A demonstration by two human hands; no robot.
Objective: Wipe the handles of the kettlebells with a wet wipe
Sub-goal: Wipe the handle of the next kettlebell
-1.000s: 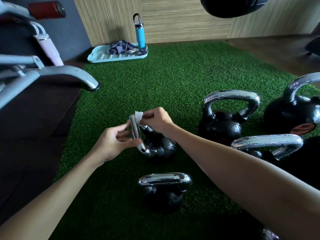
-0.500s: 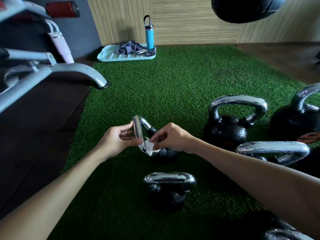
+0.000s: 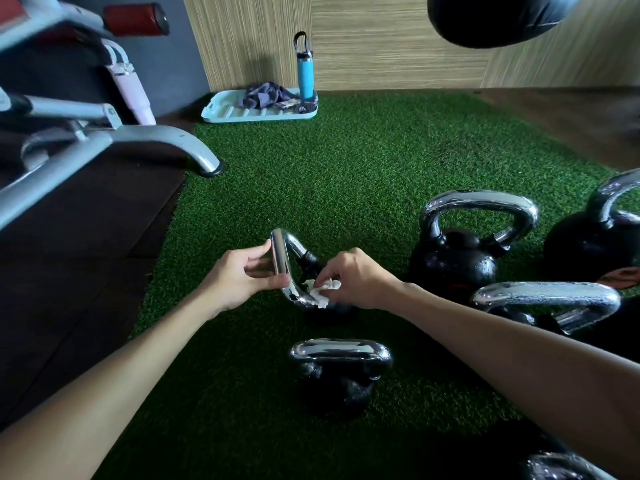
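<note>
Near the middle of the green turf [image 3: 346,168], a small kettlebell [image 3: 307,259] is sitting tilted, its chrome handle [image 3: 281,261] leaning toward 9 o'clock; its black body is largely hidden behind the right hand [image 3: 360,282]. The left hand [image 3: 242,275] is gripping the handle's top bar, thumb and fingers curled closely round it. The right hand is pinching a crumpled white wet wipe [image 3: 322,294] in its fingertips and pressing it against the handle's lower leg, at 4 o'clock from the left hand's hold. A second kettlebell [image 3: 341,375] is standing upright at 6 o'clock from the tilted one, apart from it; a larger kettlebell [image 3: 457,258] is standing at 3 o'clock. At 12 o'clock, by the wall, a pale tray [image 3: 228,114] is holding a blue bottle [image 3: 305,74] and a bundled cloth [image 3: 263,97]. A grey bench frame [image 3: 138,140] is filling the 10 o'clock corner.
</note>
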